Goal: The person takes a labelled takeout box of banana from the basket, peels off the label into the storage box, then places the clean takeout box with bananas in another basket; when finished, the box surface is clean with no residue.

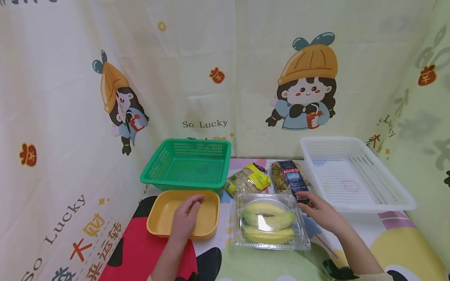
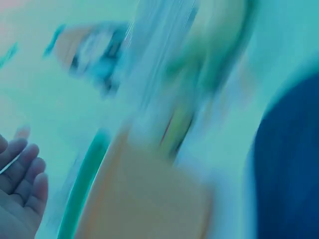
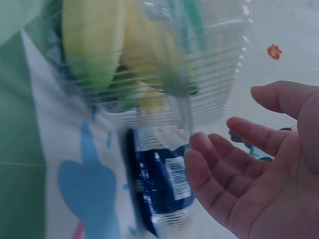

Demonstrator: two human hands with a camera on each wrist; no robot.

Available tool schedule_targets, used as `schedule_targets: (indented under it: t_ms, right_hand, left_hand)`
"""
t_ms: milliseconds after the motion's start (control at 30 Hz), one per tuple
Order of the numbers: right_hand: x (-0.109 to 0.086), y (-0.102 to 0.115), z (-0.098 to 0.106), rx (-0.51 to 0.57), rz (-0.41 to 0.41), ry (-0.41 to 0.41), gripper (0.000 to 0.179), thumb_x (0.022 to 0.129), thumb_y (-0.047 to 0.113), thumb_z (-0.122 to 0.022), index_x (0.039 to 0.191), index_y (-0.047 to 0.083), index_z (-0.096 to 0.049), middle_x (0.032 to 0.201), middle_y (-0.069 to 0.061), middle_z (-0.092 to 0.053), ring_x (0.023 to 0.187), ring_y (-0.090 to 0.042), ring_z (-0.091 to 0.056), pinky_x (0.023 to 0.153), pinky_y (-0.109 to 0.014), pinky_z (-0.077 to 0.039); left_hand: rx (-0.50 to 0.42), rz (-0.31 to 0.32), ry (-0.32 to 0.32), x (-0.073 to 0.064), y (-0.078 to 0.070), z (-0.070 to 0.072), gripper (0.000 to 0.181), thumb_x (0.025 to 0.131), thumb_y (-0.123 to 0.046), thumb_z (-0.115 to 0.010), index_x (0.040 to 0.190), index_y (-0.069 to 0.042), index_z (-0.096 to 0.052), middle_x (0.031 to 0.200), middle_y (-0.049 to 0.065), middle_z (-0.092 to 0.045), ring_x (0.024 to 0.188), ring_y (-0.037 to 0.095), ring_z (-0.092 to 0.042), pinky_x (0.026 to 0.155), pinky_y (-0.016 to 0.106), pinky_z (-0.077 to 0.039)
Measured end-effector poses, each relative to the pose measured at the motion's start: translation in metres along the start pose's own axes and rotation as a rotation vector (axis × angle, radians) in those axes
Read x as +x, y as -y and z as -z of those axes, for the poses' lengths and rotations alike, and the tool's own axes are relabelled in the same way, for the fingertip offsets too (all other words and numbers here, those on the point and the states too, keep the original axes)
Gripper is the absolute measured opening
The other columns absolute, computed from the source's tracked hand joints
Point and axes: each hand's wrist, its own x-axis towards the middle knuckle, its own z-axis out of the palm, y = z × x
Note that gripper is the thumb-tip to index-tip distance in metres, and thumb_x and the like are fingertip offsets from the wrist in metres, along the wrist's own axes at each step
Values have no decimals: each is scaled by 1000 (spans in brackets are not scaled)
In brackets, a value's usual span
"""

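Note:
A clear plastic clamshell box (image 1: pixel 267 222) with bananas (image 1: pixel 268 218) inside sits on the table in front of the person. The right hand (image 1: pixel 318 210) is at its right upper corner, fingers spread and loosely bent, holding nothing; the right wrist view shows this hand (image 3: pixel 254 164) beside the box's ribbed side. Over the yellow-orange bin (image 1: pixel 154 218) the left hand (image 1: pixel 186 216) hovers, its fingers relaxed and nothing in them. In the blurred left wrist view, the left hand's fingers (image 2: pixel 22 174) appear at the lower left, beside the bin.
Behind the box lie a yellow-labelled bag (image 1: pixel 246 181) and an AGNESI pasta pack (image 1: pixel 288 175). A green basket (image 1: pixel 186 183) stands behind the bin. On the right is a white basket (image 1: pixel 358 203). Printed curtains (image 1: pixel 246 86) hang around the table.

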Motion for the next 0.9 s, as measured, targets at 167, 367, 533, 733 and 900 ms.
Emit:
schedule_targets:
  t_ms: [167, 367, 533, 733, 900]
  right_hand:
    - [0, -6, -7, 27, -32, 11, 58, 101, 37, -55, 149, 10, -38, 148, -21, -44, 99, -20, -63, 79, -36, -57]
    - [-3, -14, -15, 45, -56, 23, 63, 100, 43, -53, 151, 12, -35, 152, -20, -40, 100, -22, -63, 79, -38, -55]
    - [-4, -23, -23, 81, -29, -4, 61, 101, 40, -53, 152, 12, -34, 154, -22, -37, 113, -32, -62, 89, -43, -55]
    - [-8, -27, -33, 173, -87, -10, 65, 101, 45, -52, 156, 22, -27, 156, -22, -33, 131, -44, -49, 104, -64, -42]
    - [-9, -34, -40, 184, -45, -28, 63, 104, 39, -47, 158, 20, -22, 159, -24, -27, 135, -47, -43, 105, -64, -40]
  left_hand:
    - [-186, 93, 252, -15, -12, -50, 33, 104, -22, -51, 136, -16, -58, 139, 4, -60, 132, 25, -53, 109, 32, -46]
    - [-264, 161, 293, -24, -16, -78, 46, 104, -26, -48, 150, -19, -40, 157, 4, -39, 148, 33, -31, 118, 50, -29]
    - [-286, 177, 322, -30, -19, -91, 53, 103, -22, -49, 153, -23, -33, 161, 3, -30, 152, 29, -23, 121, 48, -23]
    - [-354, 227, 309, -35, -8, -105, 60, 104, -26, -48, 158, -16, -23, 165, 9, -21, 153, 33, -16, 122, 51, -19]
    - [-406, 319, 360, -33, 5, -112, 68, 104, -41, -43, 160, -18, -13, 167, 9, -13, 153, 35, -11, 122, 54, -15]
